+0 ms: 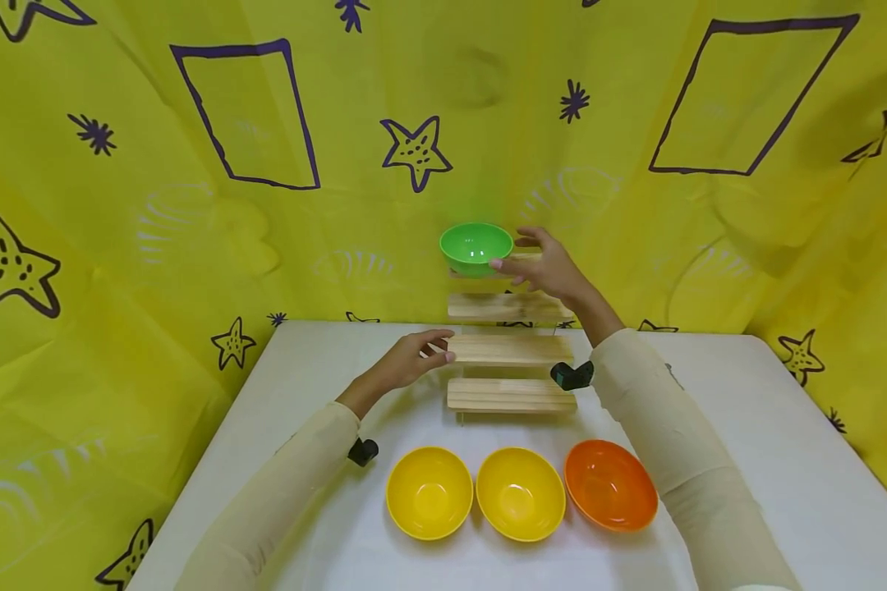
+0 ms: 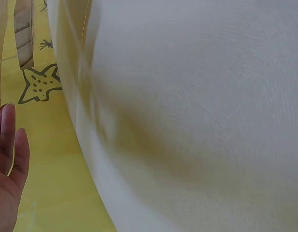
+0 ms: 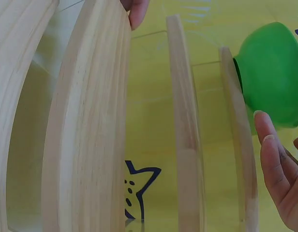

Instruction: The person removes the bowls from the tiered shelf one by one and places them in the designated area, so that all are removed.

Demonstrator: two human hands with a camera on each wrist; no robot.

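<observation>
A green bowl (image 1: 476,246) sits upright on the top step of a tiered wooden stand (image 1: 510,350). Right beside the bowl is my right hand (image 1: 550,267), thumb and fingers spread apart at its right side. In the right wrist view, the fingertips (image 3: 265,126) come up to the green bowl's side (image 3: 272,77) without curling round it. My left hand (image 1: 406,361) grips the left end of a middle step, thumb at the front edge and fingers at the back. Only part of the left hand (image 2: 7,164) shows in the left wrist view.
Two yellow bowls (image 1: 429,494) (image 1: 521,495) and a tilted orange bowl (image 1: 610,486) stand in a row in front of the stand. A white table (image 1: 303,525) carries everything. Yellow printed sheeting (image 1: 355,222) hangs behind and at both sides.
</observation>
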